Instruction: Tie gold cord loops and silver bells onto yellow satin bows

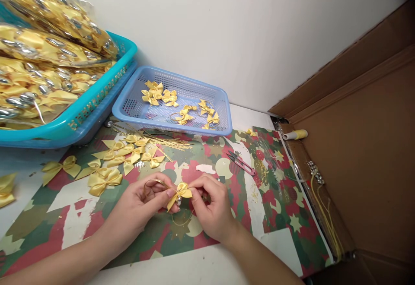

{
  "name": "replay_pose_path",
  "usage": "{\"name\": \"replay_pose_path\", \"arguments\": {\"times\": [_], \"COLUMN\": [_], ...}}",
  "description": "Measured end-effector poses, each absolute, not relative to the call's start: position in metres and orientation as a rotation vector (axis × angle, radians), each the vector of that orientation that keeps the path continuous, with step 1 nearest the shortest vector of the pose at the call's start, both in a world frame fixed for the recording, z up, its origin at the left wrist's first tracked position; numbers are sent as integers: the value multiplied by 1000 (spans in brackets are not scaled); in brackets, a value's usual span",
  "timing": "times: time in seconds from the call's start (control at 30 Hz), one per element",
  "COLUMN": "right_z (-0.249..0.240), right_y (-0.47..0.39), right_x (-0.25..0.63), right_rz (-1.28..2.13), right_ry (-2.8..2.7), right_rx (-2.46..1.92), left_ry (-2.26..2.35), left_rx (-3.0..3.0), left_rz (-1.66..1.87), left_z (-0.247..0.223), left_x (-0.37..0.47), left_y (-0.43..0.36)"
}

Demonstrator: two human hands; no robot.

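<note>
Bare forearms (84, 252) enter from the bottom edge, wrists over the near part of the table (155, 272), hands meeting mid-view.

Left hand (142, 205): thumb and index finger pinching one side of a yellow bow (182, 188); gold cord (156, 181) arched across the bent fingers. Right hand (212, 207): thumb and fingertip pinching the bow's opposite side, other fingers curled in. Bow sits between both pinches, above the patterned paper (129, 250). Silver bead (179, 200) directly below its centre. Thin loop (182, 223) underneath; whether it joins the arched cord, cannot tell, as the fingers cover the link.

On method: light, even tension from both sides seems best, pinches near the knot, satin uncreased, bead hanging free, loop kept clear of the right thumb.

Counts, outward. In hand: one bow, one bead visible. Left on the paper: at least seven loose bows (105, 181). Beyond them, one bundle of gold stems (175, 142), strands too many to number. Right: one pair of pink snips (241, 164). Farther: one light-blue basket (171, 128), at least six bows (170, 98) inside, some with looped cord. Far left: one teal basket (39, 134), at least two filled bags (58, 47). Right edge: one yellow-and-white tube (295, 134) by the cardboard (363, 121).
</note>
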State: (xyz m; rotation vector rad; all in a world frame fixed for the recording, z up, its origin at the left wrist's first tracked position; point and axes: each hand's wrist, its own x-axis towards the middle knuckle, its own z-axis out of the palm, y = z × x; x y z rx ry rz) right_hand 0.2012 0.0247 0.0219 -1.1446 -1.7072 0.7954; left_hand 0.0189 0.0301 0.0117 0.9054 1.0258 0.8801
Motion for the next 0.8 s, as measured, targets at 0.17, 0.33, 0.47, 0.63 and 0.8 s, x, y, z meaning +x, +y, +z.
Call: {"name": "replay_pose_path", "arguments": {"times": [0.17, 0.33, 0.47, 0.63, 0.8], "right_z": [21, 21, 21, 22, 21], "right_y": [25, 24, 23, 25, 24], "right_x": [201, 202, 202, 202, 202], "right_rz": [793, 807, 819, 841, 878], "right_ry": [-1699, -1690, -1684, -1674, -1676], "right_rx": [-1141, -1142, -1137, -1157, -1195], "left_ry": [992, 1002, 990, 971, 965], "left_rx": [850, 780, 738, 781, 852], "left_rz": [883, 864, 874, 870, 841], "left_z": [9, 11, 14, 13, 13], "left_x": [18, 19, 18, 18, 17], "left_y": [31, 31, 29, 29, 31]}}
